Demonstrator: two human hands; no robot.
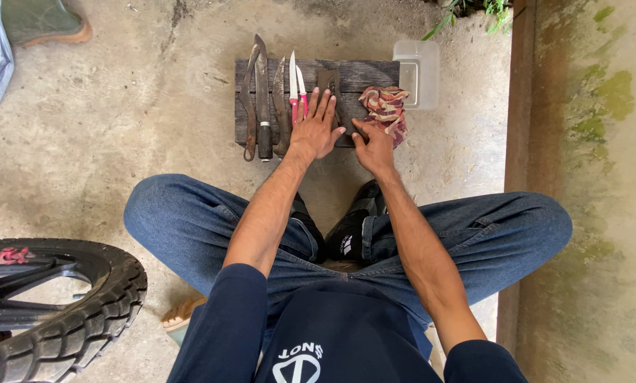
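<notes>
My left hand (316, 129) lies flat, fingers spread, on the wooden board (367, 71) near its front edge, over a dark blade (328, 79), gripping nothing. My right hand (373, 147) rests open at the front edge, touching a striped rag (385, 108). Knives (263, 92) line the board's left end.

Left hand (316, 129) flat on the board (364, 72), fingers spread over a dark tool (329, 79). Right hand (373, 147) at the board's near edge, touching the rag (385, 110). Knives (275, 99) lined up on the board's left half. Tub (416, 73) at the board's right end.
</notes>
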